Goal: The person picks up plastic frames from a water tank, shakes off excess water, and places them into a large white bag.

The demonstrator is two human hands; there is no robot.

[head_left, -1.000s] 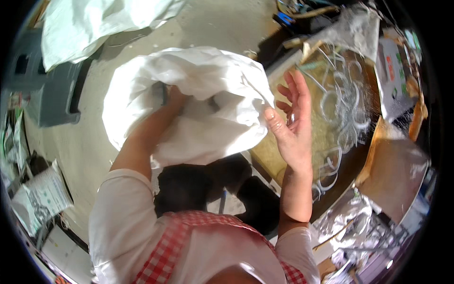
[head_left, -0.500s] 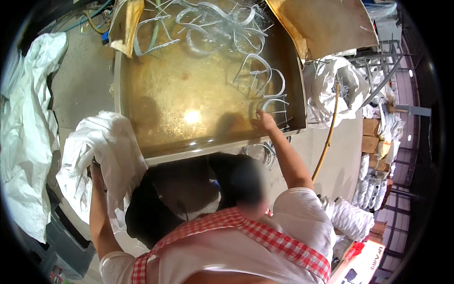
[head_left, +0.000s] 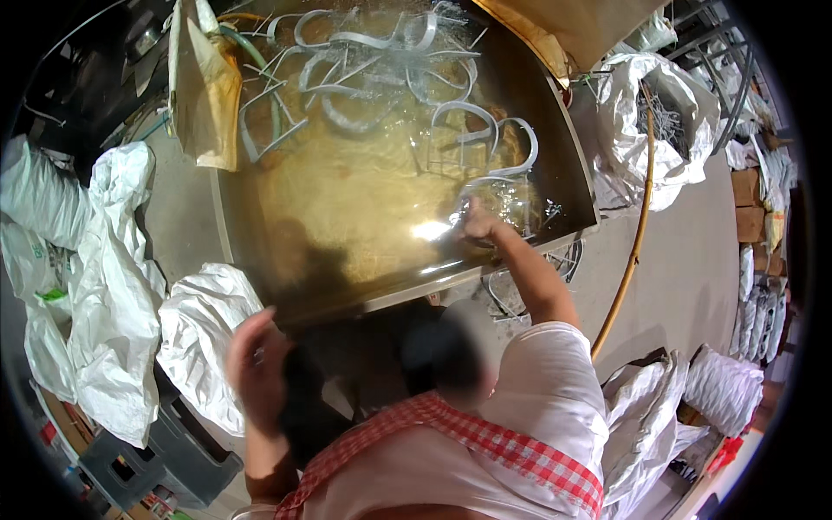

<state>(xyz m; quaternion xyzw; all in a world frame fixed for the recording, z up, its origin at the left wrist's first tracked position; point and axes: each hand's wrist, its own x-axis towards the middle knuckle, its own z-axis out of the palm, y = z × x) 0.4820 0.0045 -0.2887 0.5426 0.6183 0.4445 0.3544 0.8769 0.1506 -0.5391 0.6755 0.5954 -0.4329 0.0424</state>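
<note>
- We find the right hand (head_left: 479,224) at the water surface inside a shallow rectangular metal tank (head_left: 559,165) of yellowish water, near its front right corner.
- We locate the nearest pale-grey, curved, band-like strip (head_left: 494,179) just beyond those fingertips, away from the wearer. Its long axis runs roughly left to right, across the hand's forward direction; the right hand is much the nearer.
- Glare and ripples obscure the right fingers; we cannot tell whether they are clamped on the strip.
- We see the left hand (head_left: 260,368), blurred, with fingers loosely apart and nothing visible in it, beside a crumpled white woven sack (head_left: 208,312).
</note>
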